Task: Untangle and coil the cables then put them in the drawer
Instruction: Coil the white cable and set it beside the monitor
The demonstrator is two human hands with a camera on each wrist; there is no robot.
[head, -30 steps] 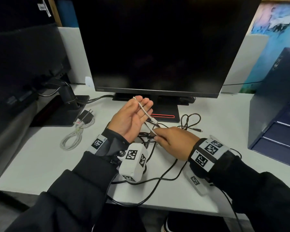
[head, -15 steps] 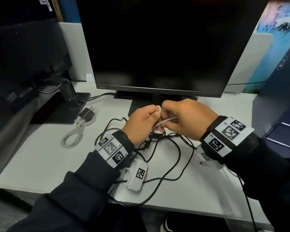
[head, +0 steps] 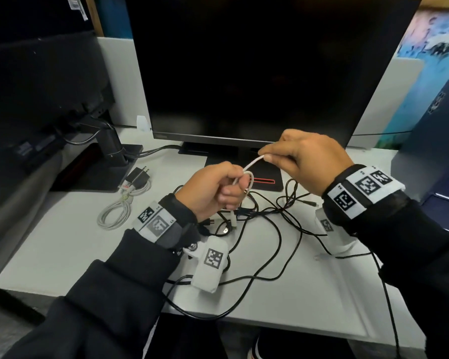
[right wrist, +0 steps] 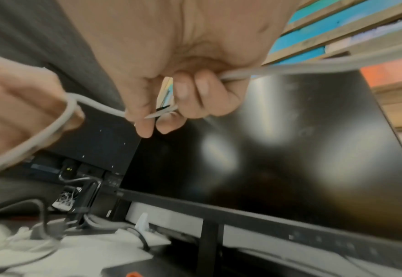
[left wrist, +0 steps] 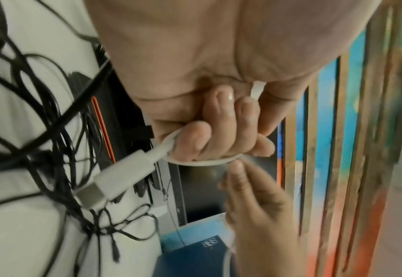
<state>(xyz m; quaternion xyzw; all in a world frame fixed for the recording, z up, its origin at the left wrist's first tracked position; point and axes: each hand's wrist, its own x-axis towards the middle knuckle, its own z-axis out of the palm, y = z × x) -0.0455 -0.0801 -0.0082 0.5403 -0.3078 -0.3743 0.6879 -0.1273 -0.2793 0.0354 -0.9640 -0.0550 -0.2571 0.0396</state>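
Above the bench (head: 62,244), in front of a dark monitor (head: 257,73), the left hand (head: 213,193) has its grip clamped around a small loop of white cable (head: 252,164), while the right hand (head: 306,159) pinches the free length between thumb and fingers. The stretch between the hands slants up to the right; the USB plug (left wrist: 124,172) hangs down from the left fist toward the tangled black cables (head: 278,224). The likely risk is that the stiff loop springs open if the fist relaxes, or that the dangling plug snags the black tangle below.
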